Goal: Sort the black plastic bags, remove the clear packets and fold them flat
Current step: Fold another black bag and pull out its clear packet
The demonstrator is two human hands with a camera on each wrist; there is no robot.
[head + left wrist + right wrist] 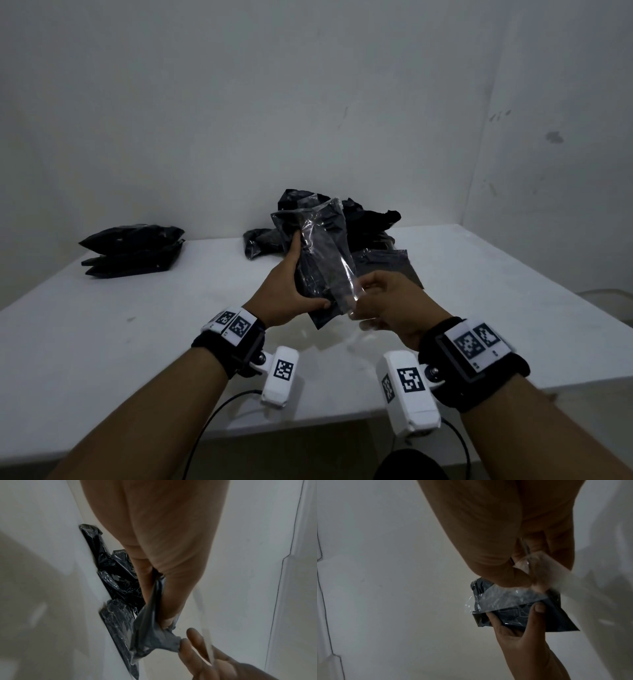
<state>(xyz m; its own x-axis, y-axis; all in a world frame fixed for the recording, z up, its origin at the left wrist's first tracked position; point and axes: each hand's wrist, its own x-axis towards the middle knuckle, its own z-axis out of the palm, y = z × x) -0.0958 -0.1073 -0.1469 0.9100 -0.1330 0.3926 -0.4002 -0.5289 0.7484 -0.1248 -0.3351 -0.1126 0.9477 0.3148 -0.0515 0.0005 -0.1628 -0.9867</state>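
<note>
- Head view: the left hand (291,291) grasps a black plastic bag (317,274) above the white table (479,308), thumb across its lower end and fingers curled behind.
- The right hand (390,305), at 3 o'clock of the bag, pinches the clear packet (349,281) that sleeves it.
- A loose heap of black bags (370,222) lies at 12 o'clock behind the hands.
- A flat stack of folded bags (132,251) sits at 10 o'clock, well apart from the heap.
</note>
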